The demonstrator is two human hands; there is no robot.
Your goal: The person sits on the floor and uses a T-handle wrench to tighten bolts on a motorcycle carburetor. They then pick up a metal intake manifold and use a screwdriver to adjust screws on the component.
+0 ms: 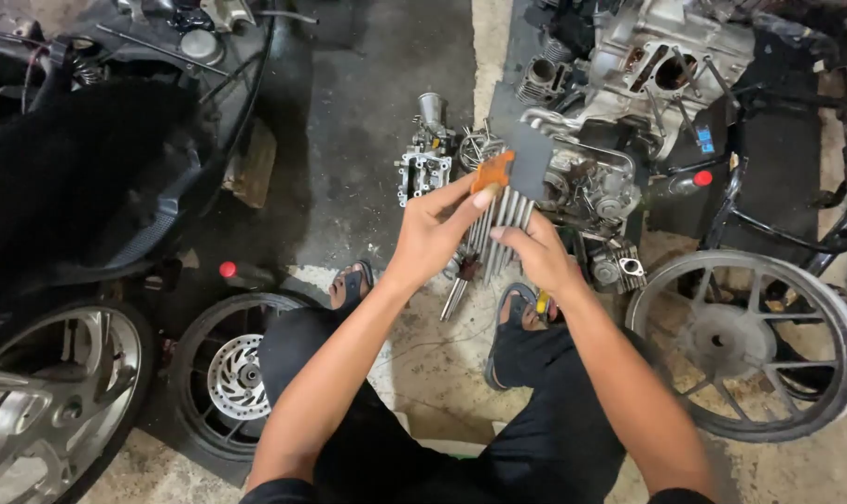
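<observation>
A bundle of thin metal rods [494, 238] sits between the two hands, above the floor [423, 364] and in front of the person's knees. The rods fan out slightly, their far ends rising toward a grey card [530, 159] and their near ends hanging down past the palms.

The left hand [433, 229] comes in from the near left, forearm angled up and to the right. Its grip is pressed together: thumb and forefinger pinch an orange tag [492, 174] at the far end of the rods, while the other fingers curl around the bundle's left side.

The right hand [540, 252] comes in from the near right, forearm slanting up and to the left. Its fingers are closed on the rods from the right, with the fingertips lying across the shafts just below the grey card. Whether the card is held by this hand or fixed to the rods cannot be told.

Both feet rest in sandals [354, 285] on the floor. Far of the hands lie engine parts [619, 84] and a carburettor [425, 159]. A spoked wheel [745, 341] lies to the right, another wheel [232, 373] to the near left.
</observation>
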